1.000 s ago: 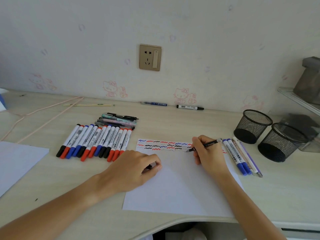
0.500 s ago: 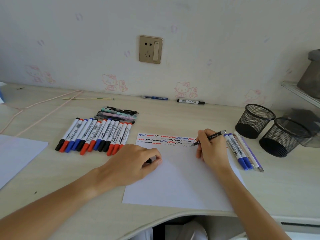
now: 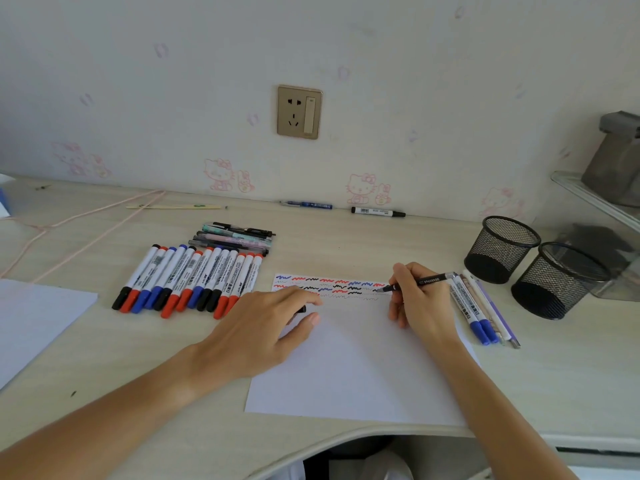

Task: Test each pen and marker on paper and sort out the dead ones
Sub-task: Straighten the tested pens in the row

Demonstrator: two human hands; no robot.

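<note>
- Far left, a spare sheet point(image 3: 31, 317) lies on the desk point(image 3: 346, 244), unused, I judge.
- Next, a tidy row of capped markers point(image 3: 188, 282) in black, red and blue, with thinner pens point(image 3: 235, 235) stacked just behind. I take these for one sorted group, though I cannot tell whether tested or waiting.
- My left hand point(image 3: 263, 327) rests on the test paper point(image 3: 356, 368), fingers curled loosely round something small and dark, likely a cap point(image 3: 302, 309), while its weight pins the sheet so it won't slide.
- Along the paper's top edge run rows of red, blue and black squiggles point(image 3: 329, 287), one per pen tried.
- My right hand point(image 3: 420, 306) pinches a black pen point(image 3: 419, 283) in a writing grip, tip touching the paper at the right end of the squiggles.
- Just right of the paper lies a small group of markers point(image 3: 479, 310), kept apart, perhaps the other pile.
- Far right, two mesh cups point(image 3: 533, 265) stand side by side; I see nothing in them.
</note>
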